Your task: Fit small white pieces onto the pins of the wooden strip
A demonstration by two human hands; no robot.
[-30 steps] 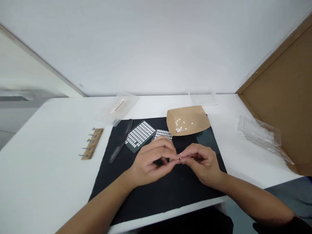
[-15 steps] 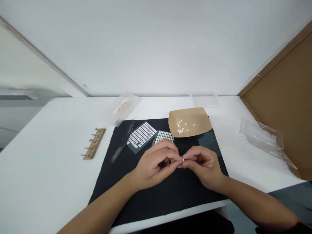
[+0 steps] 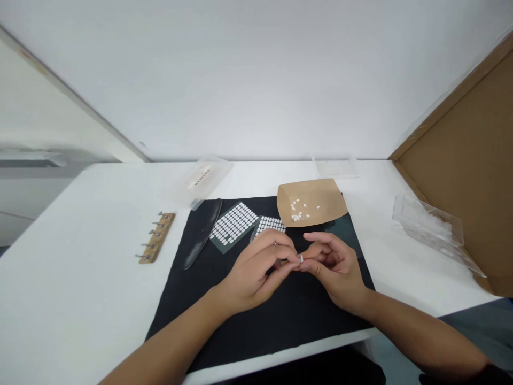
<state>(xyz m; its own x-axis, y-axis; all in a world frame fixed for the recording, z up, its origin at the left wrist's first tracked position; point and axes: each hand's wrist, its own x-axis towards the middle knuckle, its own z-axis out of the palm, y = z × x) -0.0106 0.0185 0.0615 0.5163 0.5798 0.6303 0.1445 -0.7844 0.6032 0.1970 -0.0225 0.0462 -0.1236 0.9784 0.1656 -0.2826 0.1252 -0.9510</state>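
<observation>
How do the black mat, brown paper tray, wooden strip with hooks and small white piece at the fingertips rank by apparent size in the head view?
Largest to smallest:
1. Black mat, though partly covered
2. Brown paper tray
3. Wooden strip with hooks
4. Small white piece, perhaps partly hidden

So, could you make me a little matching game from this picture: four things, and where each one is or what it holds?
Things:
1. small white piece
2. wooden strip with metal pegs
3. brown tray
4. dark curved piece

Places and states:
A. Holding loose white ovals
B. Lying on the black mat, near its left edge
C. At the fingertips, where the left hand and right hand meet
D. On the white table, left of the mat

Right pairs: 1-C, 2-D, 3-A, 4-B
</observation>
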